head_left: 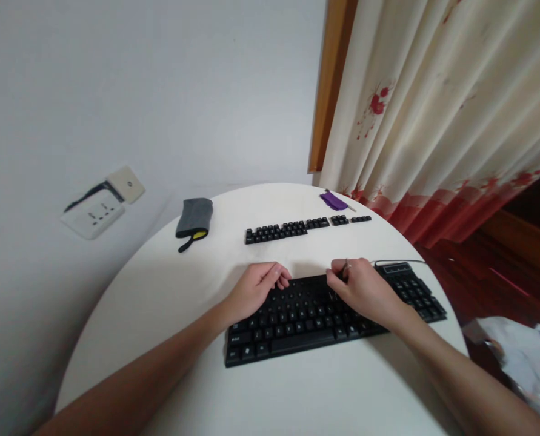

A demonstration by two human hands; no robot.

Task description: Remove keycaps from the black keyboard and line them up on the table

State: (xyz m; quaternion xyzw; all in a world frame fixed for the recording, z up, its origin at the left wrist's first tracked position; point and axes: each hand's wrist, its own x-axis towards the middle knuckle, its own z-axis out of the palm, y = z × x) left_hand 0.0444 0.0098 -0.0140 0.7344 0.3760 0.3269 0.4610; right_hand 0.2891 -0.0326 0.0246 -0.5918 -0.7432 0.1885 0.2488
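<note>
A black keyboard [279,333] on the white surface [137,303], just nearer the wearer than the row of loose keycaps [276,232].
It is probably light and stiff with smallish, smooth keys, best held by its short ends; its long axis runs roughly parallel to the row, space bar [302,343] side facing away from it. On the side toward the row, the left grip [257,287] curls loosely, contents hidden; the right grip [365,292] looks pinched, holding what I cannot tell.
</note>
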